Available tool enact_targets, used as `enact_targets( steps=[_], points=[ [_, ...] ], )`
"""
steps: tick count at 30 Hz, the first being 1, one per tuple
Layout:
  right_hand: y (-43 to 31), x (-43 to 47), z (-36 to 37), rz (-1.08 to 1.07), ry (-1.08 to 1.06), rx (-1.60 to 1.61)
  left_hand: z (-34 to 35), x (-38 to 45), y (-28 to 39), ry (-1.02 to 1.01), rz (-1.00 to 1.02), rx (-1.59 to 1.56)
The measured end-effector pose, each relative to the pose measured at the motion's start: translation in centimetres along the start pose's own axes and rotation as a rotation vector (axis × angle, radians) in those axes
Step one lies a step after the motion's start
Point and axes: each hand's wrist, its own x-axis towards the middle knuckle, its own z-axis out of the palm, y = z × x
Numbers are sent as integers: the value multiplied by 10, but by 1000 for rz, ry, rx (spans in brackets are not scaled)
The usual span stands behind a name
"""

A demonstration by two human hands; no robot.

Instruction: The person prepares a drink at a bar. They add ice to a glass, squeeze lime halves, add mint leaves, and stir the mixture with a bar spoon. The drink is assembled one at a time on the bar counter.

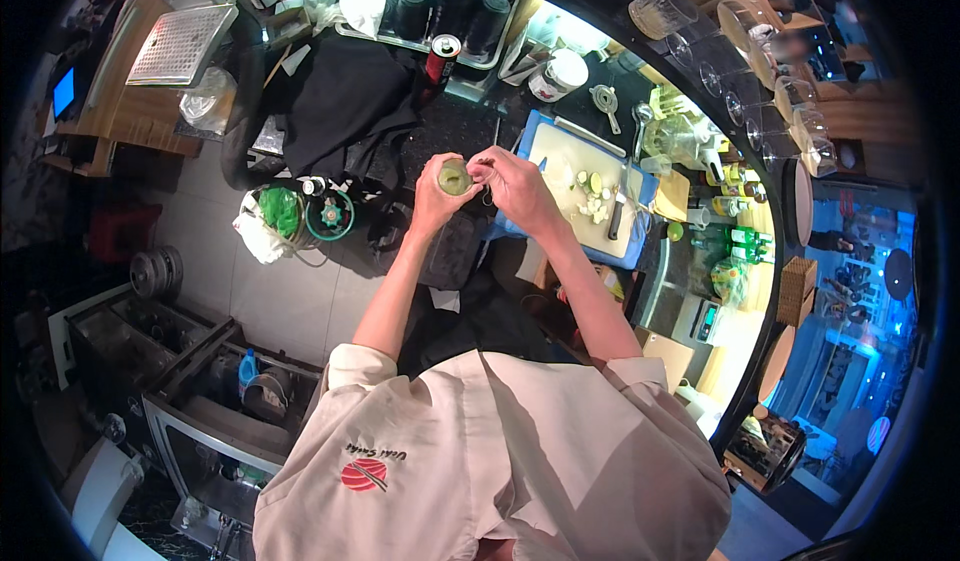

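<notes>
My left hand [429, 199] is wrapped around a clear drinking glass [454, 178] holding something pale green. At the glass's right rim, my right hand [517, 190] has its fingertips pinched together; a small dark thing shows by them, too small to name. Just to the right lies a white cutting board [559, 160] on a blue cloth or mat [523, 135]. Cut lime pieces [595, 209] and a lime half [596, 182] are on the board. A knife with a black handle [615, 220] rests along the board's right side.
Beyond the hands stand a red and black drink can [441, 62], a white tub [559, 75] and a cocktail strainer [604, 105]. Black cloth [345, 100] covers the counter at left. Stemmed glasses line the raised shelf at right. A whole lime [675, 231] sits near green bottles [742, 244].
</notes>
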Motion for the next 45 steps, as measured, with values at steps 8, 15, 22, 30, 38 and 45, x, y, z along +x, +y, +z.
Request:
enact_targets(
  steps=[8,15,22,30,38,45],
  points=[
    [12,7,6,6,4,78,2,-1,2,7,-38,-14],
    [4,2,12,-72,-10,37,3,0,-8,-5,-31,-15],
    [-6,6,3,-51,37,15,4,-1,-3,23,-11,-25],
    [-10,-3,2,-243,-72,-21,1,-2,-10,-16,8,-50],
    [-9,-29,11,-230,9,-12,1,-1,-3,-3,-7,-61],
    [10,-23,0,-92,-24,92,1,-1,-5,9,5,-6]
  ],
)
